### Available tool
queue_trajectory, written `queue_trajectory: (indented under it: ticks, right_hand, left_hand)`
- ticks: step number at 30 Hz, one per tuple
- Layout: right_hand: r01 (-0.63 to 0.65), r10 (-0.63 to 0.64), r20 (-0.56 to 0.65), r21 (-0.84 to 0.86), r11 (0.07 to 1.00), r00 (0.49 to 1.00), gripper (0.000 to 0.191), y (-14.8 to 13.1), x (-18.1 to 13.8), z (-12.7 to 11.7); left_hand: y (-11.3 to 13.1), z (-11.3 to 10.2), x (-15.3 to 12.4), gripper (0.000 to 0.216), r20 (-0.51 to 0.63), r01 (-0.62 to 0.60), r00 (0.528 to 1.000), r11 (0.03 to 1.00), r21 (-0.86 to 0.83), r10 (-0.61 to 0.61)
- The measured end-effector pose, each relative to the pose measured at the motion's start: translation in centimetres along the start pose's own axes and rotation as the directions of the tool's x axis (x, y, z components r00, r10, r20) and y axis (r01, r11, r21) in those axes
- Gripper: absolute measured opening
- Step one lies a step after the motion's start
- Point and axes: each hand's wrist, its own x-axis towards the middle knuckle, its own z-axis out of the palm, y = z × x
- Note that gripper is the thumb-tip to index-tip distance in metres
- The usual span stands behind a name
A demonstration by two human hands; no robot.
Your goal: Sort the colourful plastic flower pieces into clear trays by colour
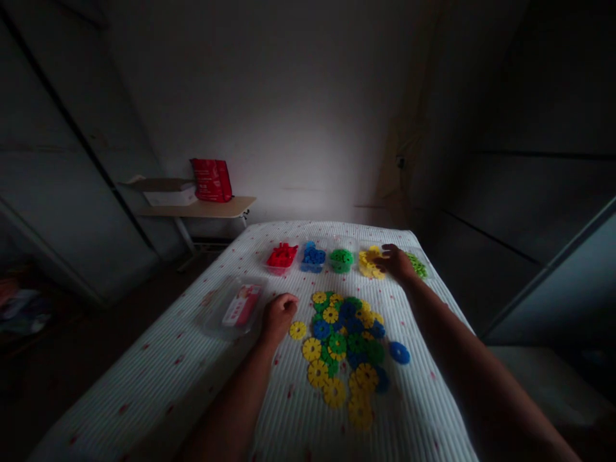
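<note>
Yellow discs [369, 264] are lying heaped in a clear container [362, 272], fourth from the left in a row near the far side of the striped cloth [192, 385]. The right hand [380, 255] is hovering over their right side, thumb and fingers standing apart, with no disc showing clearly between them. Good handling here is probably calling for a fingertip pinch, low and over the container's middle, because thin notched discs are likely catching on each other. The wrist is sitting close to the light green pieces [417, 265], so a high wrist is safer than a sideways sweep. Green discs [341, 259], blue pieces [314, 258] and red pieces [282, 256] are filling the containers leftward.

Nearer, a mixed pile [337, 344] of yellow, green and blue discs is spreading over the cloth; taking edge discs singly is disturbing it least. The left hand [287, 303] is resting left of the pile, fingers curled; whether it is gripping anything, I cannot tell. A loose yellow disc [298, 330] is lying just beside it, and a labelled clear box [240, 305] is standing farther left.
</note>
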Motion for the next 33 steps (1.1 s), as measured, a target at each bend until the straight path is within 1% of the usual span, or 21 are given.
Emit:
queue_trajectory:
  ticks: [2,5,7,9,11,14,16,18,20,23,25,29,31,33]
  right_hand:
    - [0.002,-0.003,-0.023,-0.011,1.0,1.0,0.032,0.9,0.1,0.3]
    - [0.03,-0.03,0.011,-0.045,0.999,0.999,0.018,2.6,-1.5,0.3]
    - [0.05,-0.047,0.044,-0.08,0.996,0.998,0.013,4.0,-3.1,0.0]
    - [0.058,-0.052,0.056,-0.123,0.991,0.997,0.012,5.7,-4.6,-0.7]
    - [0.049,-0.043,0.038,-0.168,0.985,0.998,0.011,7.4,-5.7,-1.4]
    - [0.05,-0.055,-0.018,-0.23,0.972,0.998,0.014,9.6,-6.4,-2.0]
    - [0.079,-0.088,-0.023,-0.268,0.96,0.996,0.018,10.4,-6.5,-1.9]
    - [0.118,-0.128,-0.01,-0.321,0.94,0.992,0.019,10.8,-6.5,-1.4]
    - [0.149,-0.164,-0.007,-0.389,0.909,0.986,0.02,10.8,-6.5,-0.9]
    - [0.181,-0.203,-0.001,-0.447,0.876,0.979,0.02,10.8,-6.5,-0.5]
    - [0.183,-0.206,0.0,-0.451,0.873,0.979,0.02,11.0,-6.5,-0.4]
    - [0.161,-0.186,-0.01,-0.456,0.875,0.982,0.019,11.2,-6.5,-0.4]
    - [0.161,-0.185,-0.009,-0.46,0.873,0.983,0.019,11.2,-6.5,-0.4]
    - [0.171,-0.196,-0.005,-0.466,0.868,0.981,0.019,11.2,-6.6,-0.4]
  left_hand:
    - [0.1,-0.1,0.0,0.015,0.003,-0.004,1.0,1.0,-0.007,0.004]
    - [0.1,0.0,0.1,0.015,0.013,0.004,1.0,1.0,-0.006,-0.004]
    - [0.1,0.1,0.1,0.017,0.015,0.013,1.0,1.0,0.011,-0.013]
    - [0.0,0.2,0.1,0.019,0.015,0.011,1.0,0.999,0.038,-0.012]
    - [-0.1,0.3,0.1,0.02,0.016,0.004,1.0,0.998,0.06,-0.005]
    - [0.1,0.2,0.0,0.019,0.023,0.002,1.0,0.996,0.085,-0.004]
    - [0.6,0.1,-0.3,0.019,0.027,-0.004,1.0,0.995,0.104,0.002]
    - [1.4,0.0,-0.7,0.018,0.055,-0.045,0.998,0.988,0.149,0.037]
    - [2.4,-0.1,-1.3,0.015,0.124,-0.141,0.985,0.97,0.198,0.118]
    - [3.9,-0.2,-2.1,0.01,0.238,-0.318,0.935,0.92,0.23,0.264]
    - [4.8,-0.4,-2.5,0.013,0.298,-0.39,0.903,0.883,0.262,0.31]
    - [5.7,-0.7,-2.8,0.028,0.41,-0.443,0.864,0.827,0.345,0.292]
    - [5.6,-0.8,-2.8,0.032,0.435,-0.447,0.857,0.819,0.36,0.276]
    - [5.4,-0.7,-2.7,0.031,0.445,-0.45,0.852,0.818,0.358,0.274]
